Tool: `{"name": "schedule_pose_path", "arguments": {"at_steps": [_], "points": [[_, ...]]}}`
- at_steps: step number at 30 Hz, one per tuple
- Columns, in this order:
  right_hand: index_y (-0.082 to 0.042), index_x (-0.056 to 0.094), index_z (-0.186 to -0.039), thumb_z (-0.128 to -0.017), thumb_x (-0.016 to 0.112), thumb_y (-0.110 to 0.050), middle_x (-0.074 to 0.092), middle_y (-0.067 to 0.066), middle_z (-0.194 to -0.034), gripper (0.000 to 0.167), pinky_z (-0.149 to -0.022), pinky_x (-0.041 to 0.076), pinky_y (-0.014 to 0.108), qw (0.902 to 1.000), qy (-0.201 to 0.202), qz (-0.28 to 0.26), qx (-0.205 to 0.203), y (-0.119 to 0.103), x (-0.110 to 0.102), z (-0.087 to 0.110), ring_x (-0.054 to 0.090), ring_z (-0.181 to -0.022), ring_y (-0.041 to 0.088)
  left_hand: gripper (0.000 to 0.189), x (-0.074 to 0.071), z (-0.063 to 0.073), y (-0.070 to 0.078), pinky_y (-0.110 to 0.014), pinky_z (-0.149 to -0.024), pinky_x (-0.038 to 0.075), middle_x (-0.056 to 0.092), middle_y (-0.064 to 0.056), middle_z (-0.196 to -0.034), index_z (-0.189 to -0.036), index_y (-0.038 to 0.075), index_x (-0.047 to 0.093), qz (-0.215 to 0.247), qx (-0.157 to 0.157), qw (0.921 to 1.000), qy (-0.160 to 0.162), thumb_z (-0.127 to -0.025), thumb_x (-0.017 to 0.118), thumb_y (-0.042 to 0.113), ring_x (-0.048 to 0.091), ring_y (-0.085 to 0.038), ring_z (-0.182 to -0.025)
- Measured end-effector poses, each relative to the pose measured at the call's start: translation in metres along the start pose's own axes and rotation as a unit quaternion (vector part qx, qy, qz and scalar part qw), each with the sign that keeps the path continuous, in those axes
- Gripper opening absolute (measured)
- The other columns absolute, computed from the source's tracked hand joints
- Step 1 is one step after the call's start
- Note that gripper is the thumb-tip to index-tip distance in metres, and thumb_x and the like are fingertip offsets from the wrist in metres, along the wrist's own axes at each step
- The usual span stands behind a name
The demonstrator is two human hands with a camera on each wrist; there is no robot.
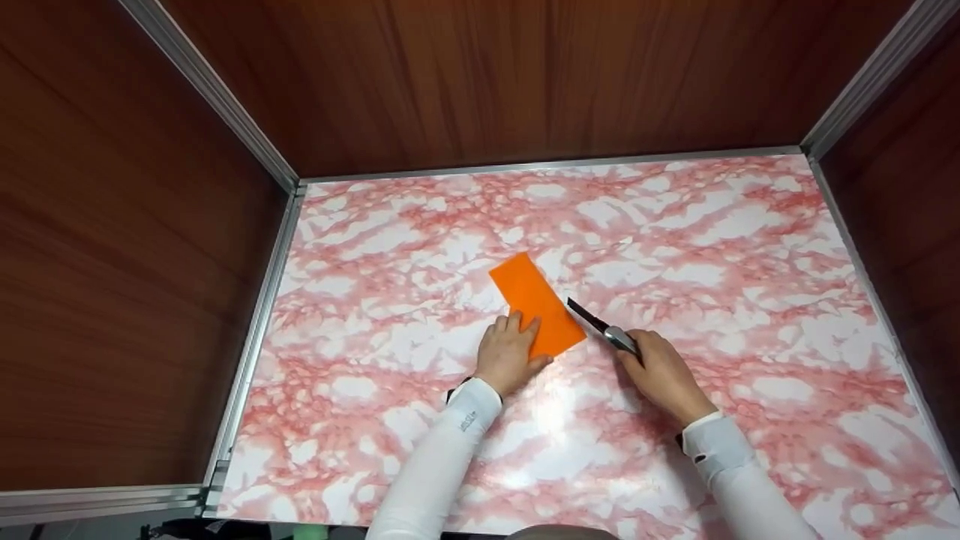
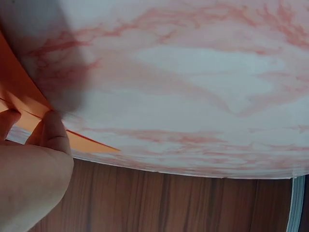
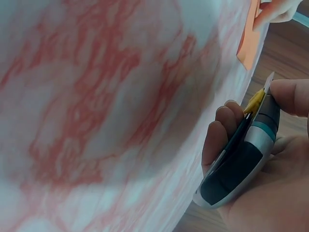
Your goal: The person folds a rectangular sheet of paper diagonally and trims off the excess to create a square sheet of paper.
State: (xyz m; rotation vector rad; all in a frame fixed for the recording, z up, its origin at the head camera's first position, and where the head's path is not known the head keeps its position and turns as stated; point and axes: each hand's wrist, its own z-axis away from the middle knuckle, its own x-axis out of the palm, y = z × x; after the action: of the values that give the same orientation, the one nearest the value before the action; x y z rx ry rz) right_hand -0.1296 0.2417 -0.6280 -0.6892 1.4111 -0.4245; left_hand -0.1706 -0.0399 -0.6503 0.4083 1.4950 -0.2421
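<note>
Paper [image 1: 541,304], orange and oblong, lay on the worktop [image 1: 375,330] just beyond and to the right of the left hand [image 1: 507,355], partly under its fingers. Those fingers were fairly straight and rested across its left edge, with the thumb by the near corner; more than one layer seemed to show there, so it was probably folded. It looked light and thin, flat enough to lie still yet easily creased or torn, and likely to slide on the glossy surface under a sideways push. Spread fingertips pressing near its middle would probably have steadied it better than a pinch at one corner, which might have buckled it. The right hand [image 1: 664,375] gripped a knife, fingers and thumb curled round its handle [image 3: 236,169]. The blade [image 1: 586,314] pointed forward and left from that hand, its tip just beside the paper's right edge; whether it hung above the worktop was unclear. The knife seemed rigid and heavier than the sheet, best held well behind the blade.
</note>
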Motion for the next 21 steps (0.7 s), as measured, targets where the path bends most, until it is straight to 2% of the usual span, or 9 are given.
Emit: {"name": "schedule_pose_path", "arguments": {"at_steps": [3,6,9,12,14,17,21], "points": [[0.000,0.063,-0.124,-0.102,0.064,-0.018,0.063,0.015,-0.102,0.029,-0.080,0.045,0.046,1.0000,-0.003,0.000,0.001,0.0008,0.0005,0.0007,0.058,-0.089,0.029,0.079,0.0002,0.0003,0.0023,-0.040,-0.101,0.041,0.051,-0.012,-0.138,-0.151,0.017,0.054,-0.007,-0.001,0.9998,0.020,-0.091,0.062,0.068,0.047,-0.029,-0.121],[0.000,0.063,-0.124,-0.101,0.064,-0.018,0.063,0.015,-0.102,0.029,-0.080,0.046,0.046,1.0000,-0.002,0.001,0.002,0.0012,0.0010,0.0008,0.058,-0.089,0.030,0.078,0.0003,0.0002,0.0033,-0.041,-0.111,0.035,0.050,-0.015,-0.142,-0.148,0.013,0.056,-0.013,0.007,0.9996,0.024,-0.092,0.061,0.067,0.044,-0.031,-0.132],[0.000,0.063,-0.123,-0.101,0.065,-0.018,0.063,0.015,-0.101,0.028,-0.080,0.045,0.046,1.0000,0.000,0.006,0.000,0.0012,0.0010,0.0009,0.059,-0.089,0.030,0.080,0.0002,-0.0008,0.0019,-0.040,-0.122,0.020,0.037,-0.017,-0.159,-0.149,0.009,0.052,-0.003,0.014,0.9999,-0.003,-0.095,0.057,0.067,0.029,-0.033,-0.150],[0.000,0.064,-0.122,-0.100,0.065,-0.018,0.063,0.015,-0.101,0.028,-0.081,0.045,0.047,0.9999,0.002,0.011,-0.004,0.0011,0.0009,0.0013,0.059,-0.091,0.031,0.083,-0.0001,-0.0016,-0.0006,-0.036,-0.124,0.011,0.025,-0.015,-0.167,-0.154,0.008,0.044,0.024,0.010,0.9989,-0.039,-0.097,0.055,0.066,0.017,-0.028,-0.155],[0.000,0.064,-0.121,-0.100,0.065,-0.017,0.064,0.014,-0.101,0.027,-0.081,0.045,0.047,0.9999,0.003,0.013,-0.005,0.0011,0.0007,0.0015,0.059,-0.092,0.031,0.085,0.0002,-0.0024,-0.0016,-0.035,-0.124,0.010,0.023,-0.014,-0.168,-0.158,0.009,0.037,0.038,0.005,0.9978,-0.054,-0.097,0.053,0.067,0.015,-0.026,-0.156],[0.000,0.064,-0.120,-0.100,0.065,-0.018,0.063,0.014,-0.100,0.026,-0.079,0.044,0.047,0.9999,0.002,0.013,-0.001,0.0010,0.0007,0.0015,0.058,-0.091,0.031,0.087,0.0007,-0.0041,-0.0016,-0.035,-0.124,0.010,0.023,-0.014,-0.168,-0.162,0.013,0.031,0.049,0.003,0.9971,-0.057,-0.098,0.053,0.066,0.016,-0.027,-0.156],[-0.001,0.065,-0.120,-0.100,0.066,-0.018,0.063,0.013,-0.100,0.026,-0.078,0.044,0.046,0.9999,-0.004,0.010,0.006,0.0011,0.0005,0.0012,0.057,-0.089,0.030,0.082,0.0014,-0.0066,0.0001,-0.037,-0.124,0.015,0.028,-0.015,-0.166,-0.161,0.016,0.035,0.044,-0.001,0.9982,-0.041,-0.098,0.053,0.065,0.021,-0.028,-0.154]]}}
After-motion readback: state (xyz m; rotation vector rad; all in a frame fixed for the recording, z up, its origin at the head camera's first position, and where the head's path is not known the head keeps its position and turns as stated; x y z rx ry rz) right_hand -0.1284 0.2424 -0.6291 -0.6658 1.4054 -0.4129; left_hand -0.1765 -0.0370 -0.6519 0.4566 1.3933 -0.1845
